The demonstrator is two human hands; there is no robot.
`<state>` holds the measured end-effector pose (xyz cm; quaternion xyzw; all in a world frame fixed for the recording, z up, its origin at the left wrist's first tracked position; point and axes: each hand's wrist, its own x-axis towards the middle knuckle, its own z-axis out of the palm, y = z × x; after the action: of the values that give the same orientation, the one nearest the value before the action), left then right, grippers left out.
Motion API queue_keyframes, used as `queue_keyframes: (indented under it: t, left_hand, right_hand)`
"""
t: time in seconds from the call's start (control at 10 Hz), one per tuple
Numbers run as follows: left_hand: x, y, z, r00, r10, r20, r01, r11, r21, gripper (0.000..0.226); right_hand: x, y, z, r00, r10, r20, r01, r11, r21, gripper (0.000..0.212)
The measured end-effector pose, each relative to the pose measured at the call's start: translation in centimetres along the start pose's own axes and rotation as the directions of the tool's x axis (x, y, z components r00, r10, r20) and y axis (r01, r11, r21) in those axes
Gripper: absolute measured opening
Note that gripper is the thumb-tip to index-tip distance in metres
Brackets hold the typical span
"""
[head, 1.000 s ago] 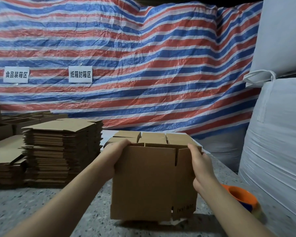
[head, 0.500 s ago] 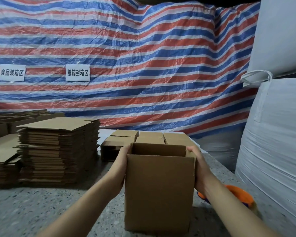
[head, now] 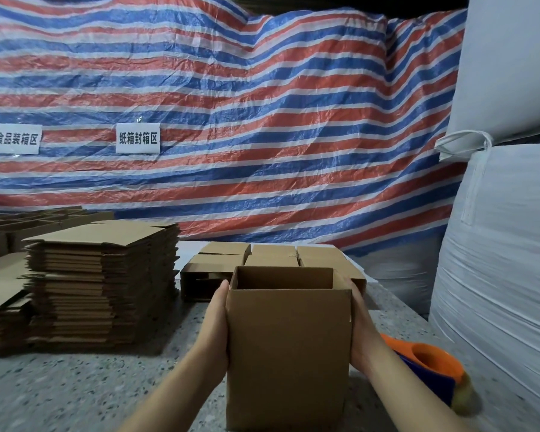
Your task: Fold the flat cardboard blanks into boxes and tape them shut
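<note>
Flat-palmed hands [head: 217, 325] [head: 360, 325] pressing squared, open-topped corrugated cardboard box [head: 287, 344], speckled stone table [head: 75, 391]

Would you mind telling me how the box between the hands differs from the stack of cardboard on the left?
The held box is opened into a standing shape, its top open; the stack of blanks lies flat in layers. The box is pressed between the left hand and right hand; nothing touches the stack. Both are plain brown cardboard on the speckled table.
</note>
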<state>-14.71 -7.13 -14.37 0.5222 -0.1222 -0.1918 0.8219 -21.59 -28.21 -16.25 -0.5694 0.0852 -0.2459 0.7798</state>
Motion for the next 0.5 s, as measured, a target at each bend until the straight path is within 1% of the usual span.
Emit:
queue_keyframes:
  t: [0.1,0.2,0.3,0.4,0.5]
  left_hand:
    - [0.2,-0.1,0.0,1.000,0.008,0.004,-0.008,1.000,0.008,0.057]
    - [0.5,0.2,-0.1,0.998,0.045,-0.031,-0.044,0.997,0.057,0.044]
    - [0.8,0.0,-0.2,1.000,-0.002,-0.018,0.002,1.000,0.031,0.047]
    - [1.1,-0.5,0.0,0.999,-0.024,-0.023,0.025,0.999,0.030,0.051]
    - [1.1,-0.7,0.1,1.000,-0.010,-0.024,0.011,0.999,0.051,0.051]
  right_hand:
    - [0.1,0.2,-0.3,0.999,0.024,-0.026,-0.024,0.999,-0.022,0.029]
    - [0.5,1.0,-1.1,0.997,0.076,-0.006,-0.076,0.997,0.005,0.027]
    - [0.0,1.6,-0.8,0.997,0.073,-0.017,-0.072,0.997,0.035,0.045]
    - [0.4,1.8,-0.9,0.998,0.067,-0.011,-0.066,0.994,0.088,0.068]
    - [0.2,1.5,-1.4,0.999,0.017,-0.044,-0.015,0.999,0.046,0.056]
